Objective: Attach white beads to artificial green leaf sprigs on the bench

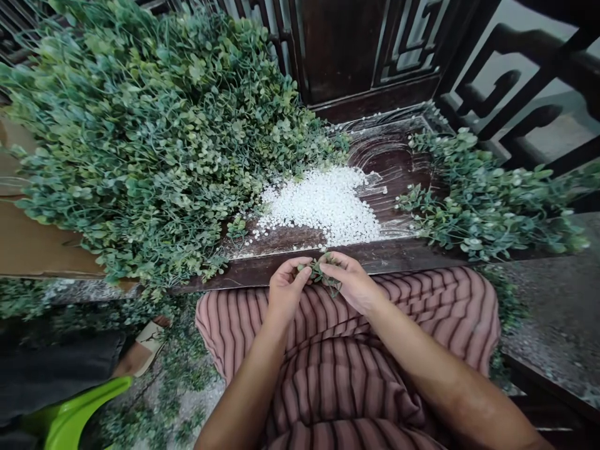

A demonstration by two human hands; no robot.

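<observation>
My left hand (285, 289) and my right hand (352, 281) meet over my striped lap, at the front edge of a dark wooden table (398, 253). Both pinch one small green artificial leaf sprig (320, 273) between thumbs and fingers. Just beyond my hands lies a heap of small white beads (323, 203) on the tabletop. A large pile of green leaf sprigs (140, 137) covers the left of the table. A smaller pile of sprigs (482, 200) lies on the right.
A dark carved wooden screen (365, 44) stands behind the table. Cardboard (32, 244) lies at the left edge. More sprigs litter the floor (182, 369) at lower left, beside a green plastic chair (70, 415) and another person's foot (138, 353).
</observation>
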